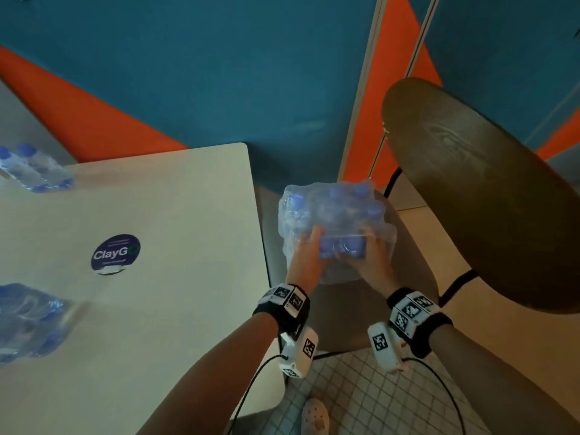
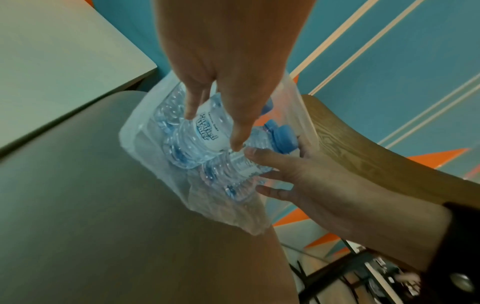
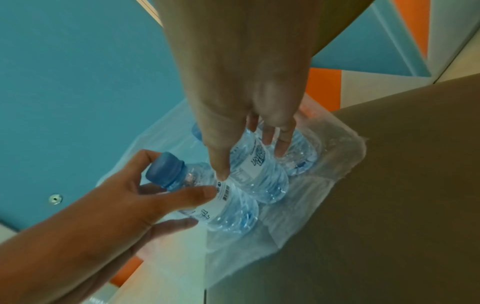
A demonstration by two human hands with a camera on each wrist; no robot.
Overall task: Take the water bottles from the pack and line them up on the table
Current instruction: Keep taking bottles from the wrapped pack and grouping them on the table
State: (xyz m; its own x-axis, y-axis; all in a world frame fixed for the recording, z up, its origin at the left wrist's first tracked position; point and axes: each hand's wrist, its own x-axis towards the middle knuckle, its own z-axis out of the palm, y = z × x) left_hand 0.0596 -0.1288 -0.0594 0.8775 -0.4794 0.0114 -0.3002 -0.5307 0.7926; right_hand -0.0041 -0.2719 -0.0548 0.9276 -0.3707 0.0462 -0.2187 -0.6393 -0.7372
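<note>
A torn clear plastic pack [image 1: 332,215] of blue-capped water bottles sits on a grey chair seat [image 1: 345,312] just right of the pale table [image 1: 175,309]. Both hands reach into its near end. My left hand [image 1: 309,248] [image 2: 213,131] curls round one labelled bottle [image 2: 205,135]. Beside it, my right hand [image 1: 370,252] [image 3: 250,161] grips another labelled bottle [image 3: 262,174]. In the right wrist view the left hand's bottle [image 3: 226,205] shows its blue cap [image 3: 165,169]. Both bottles lie partly inside the wrap.
Blurred groups of bottles stand on the table at its far left [image 1: 34,171] and near left [image 1: 28,321]. A round blue sticker [image 1: 115,254] marks the tabletop. A dark wooden chair [image 1: 486,199] stands close on the right. Blue and orange walls lie behind.
</note>
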